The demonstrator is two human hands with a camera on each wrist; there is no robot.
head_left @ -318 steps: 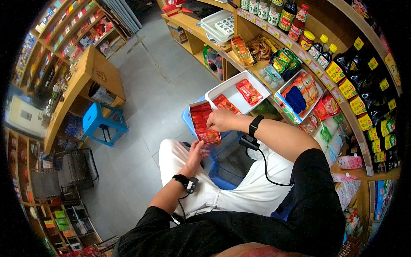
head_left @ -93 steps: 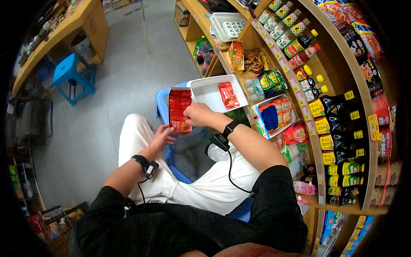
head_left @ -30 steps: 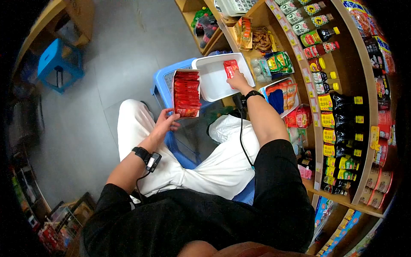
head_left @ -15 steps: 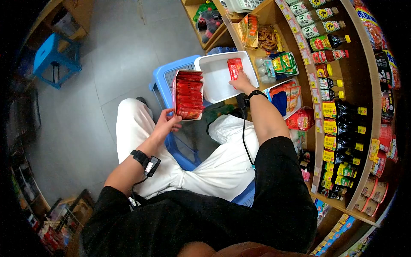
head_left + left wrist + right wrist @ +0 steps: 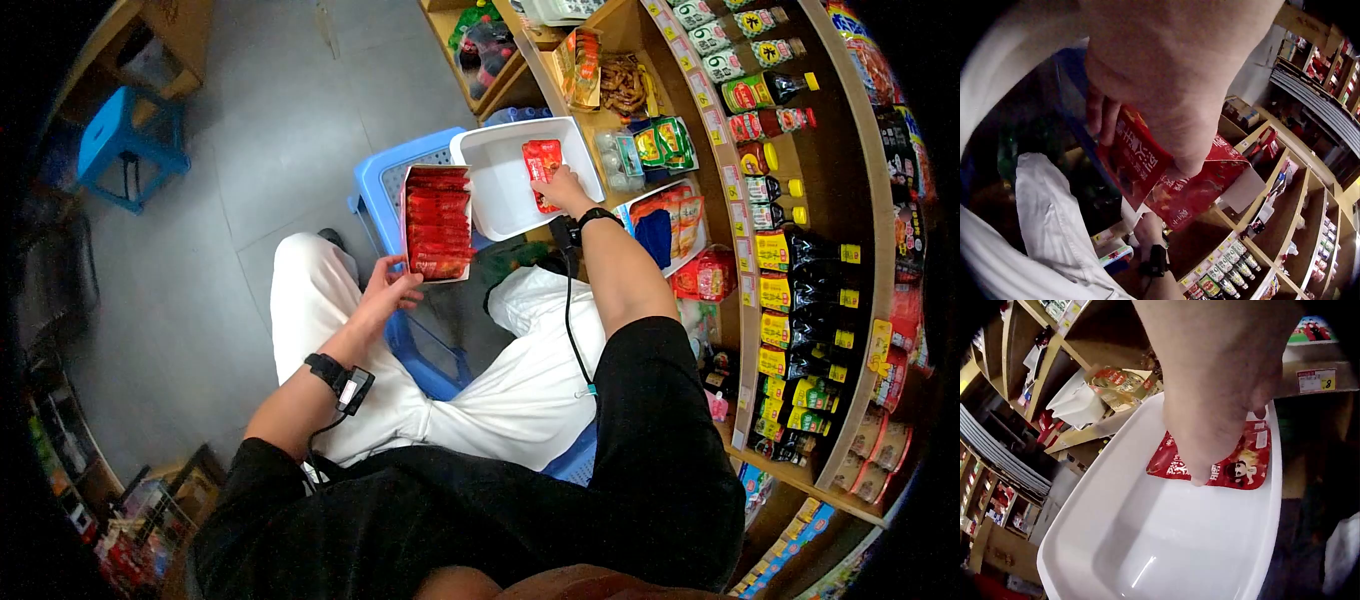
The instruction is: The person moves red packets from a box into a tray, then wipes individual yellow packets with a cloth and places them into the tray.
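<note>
My left hand holds the near corner of an open red carton, filled with a row of red snack packets. In the left wrist view, my thumb lies across the carton's printed side and the other fingers are on its adjoining side. My right hand reaches into a white plastic tray and grips a red snack packet there. The right wrist view shows this packet near one end of the tray, with my hand covering part of it.
Carton and tray rest on a blue plastic stool in front of my knees. Close on the right stand wooden shelves with sauce bottles and a tray of orange packets. Another blue stool stands on the floor at left.
Earlier, two packets lay in the tray; now one does. My right hand has gone from the carton to that packet, which has shifted slightly toward me. My left hand stays at the carton.
</note>
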